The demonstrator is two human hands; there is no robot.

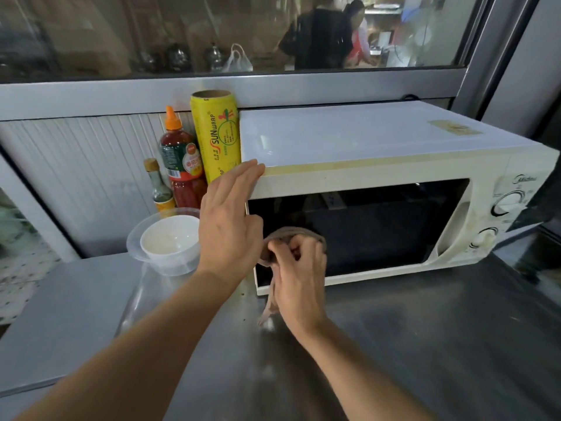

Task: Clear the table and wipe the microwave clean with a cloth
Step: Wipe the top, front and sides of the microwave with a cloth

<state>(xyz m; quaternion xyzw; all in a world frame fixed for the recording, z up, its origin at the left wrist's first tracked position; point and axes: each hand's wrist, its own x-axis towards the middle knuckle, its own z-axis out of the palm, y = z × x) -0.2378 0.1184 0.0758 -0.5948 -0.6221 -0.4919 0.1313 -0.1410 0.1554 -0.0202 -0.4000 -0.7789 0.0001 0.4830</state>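
The white microwave (379,177) sits on the steel table (394,344), filling the picture from centre out toward 3 o'clock, its dark door glass facing the camera and two round dials on its panel at the right end. The left hand (229,221) lies just left of centre, fingers straight and close together, their tips touching the microwave's upper left front corner; it holds nothing. Just below centre, at about 6 o'clock from that hand, the right hand (299,271) has its fingers curled round a bunched brown-grey cloth (291,238) and presses it against the lower left part of the door glass, with a loose tail of the cloth hanging down to the tabletop. At 9 o'clock from the left hand a white bowl (170,235) sits inside a clear plastic container (136,238) on the table. Behind these, toward 11 o'clock, stand a small glass bottle (159,189), a red sauce bottle (180,159) with an orange cap, and a yellow roll of cling wrap (217,135) upright just beside the microwave's left side. A window (121,34) runs across 12 o'clock, with people visible beyond it.
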